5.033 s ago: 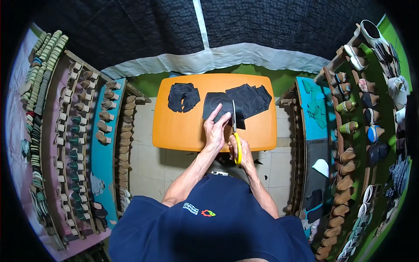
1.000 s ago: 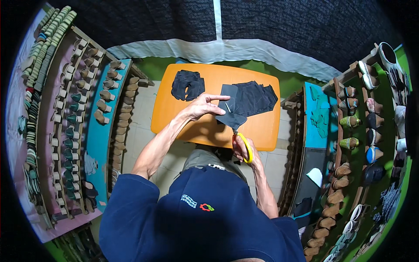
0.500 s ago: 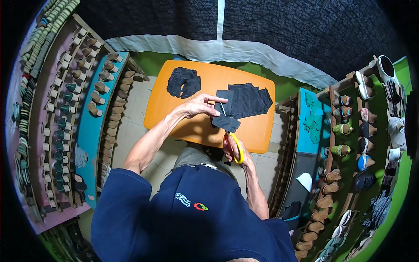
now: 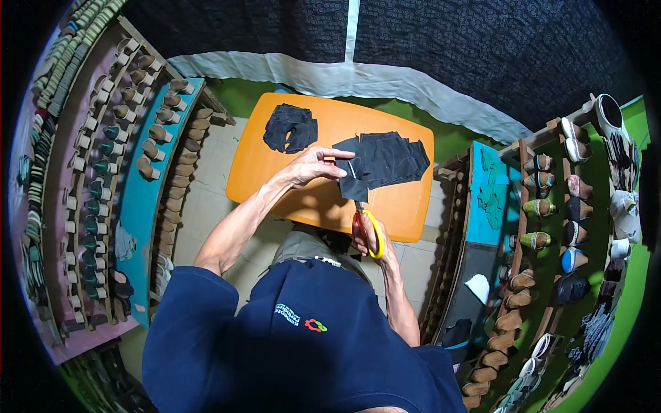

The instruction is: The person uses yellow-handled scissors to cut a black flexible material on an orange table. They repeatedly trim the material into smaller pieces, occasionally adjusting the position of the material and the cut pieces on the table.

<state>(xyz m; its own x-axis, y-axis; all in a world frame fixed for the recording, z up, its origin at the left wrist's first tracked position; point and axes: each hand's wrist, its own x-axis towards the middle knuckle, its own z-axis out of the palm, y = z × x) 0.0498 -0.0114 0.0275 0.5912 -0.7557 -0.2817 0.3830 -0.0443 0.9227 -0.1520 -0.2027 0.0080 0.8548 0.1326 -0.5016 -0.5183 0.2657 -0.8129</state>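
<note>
Pinched between the fingers of the left hand [image 4: 313, 165] is a small black fabric piece [image 4: 354, 187], held above the middle of the orange rounded tabletop [image 4: 275, 172], while the right hand [image 4: 372, 237] at six o'clock of it is closed through the yellow and red handles of the scissors [image 4: 362, 224], blades running up into the piece. At one o'clock lies a larger black fabric sheet [image 4: 392, 158], at eleven o'clock a pile of black cut-outs [image 4: 290, 129]; racks of shoe soles [image 4: 117, 158] stand at nine.
</note>
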